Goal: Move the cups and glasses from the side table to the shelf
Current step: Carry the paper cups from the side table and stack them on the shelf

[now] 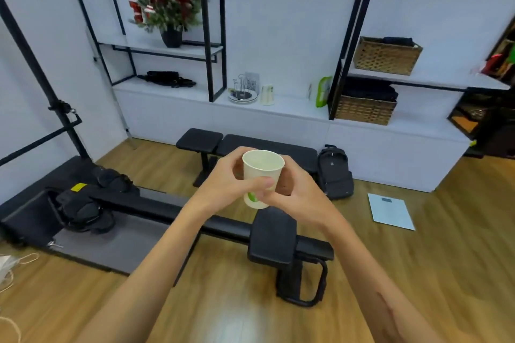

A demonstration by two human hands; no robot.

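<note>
Far beyond the grip, the white shelf [278,108] already carries upturned cups [267,95] beside a glass rack [243,92]. Left hand [223,184] and right hand [295,192] wrap one upright paper cup [260,175] between them. This looks like the carrying step; next, walking it over and setting it alongside those.

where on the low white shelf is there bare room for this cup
Paper cup is held in both hands. Free patch: shelf top between the upturned cups and the green packet. Crowded left of that, around the glass rack.
</note>
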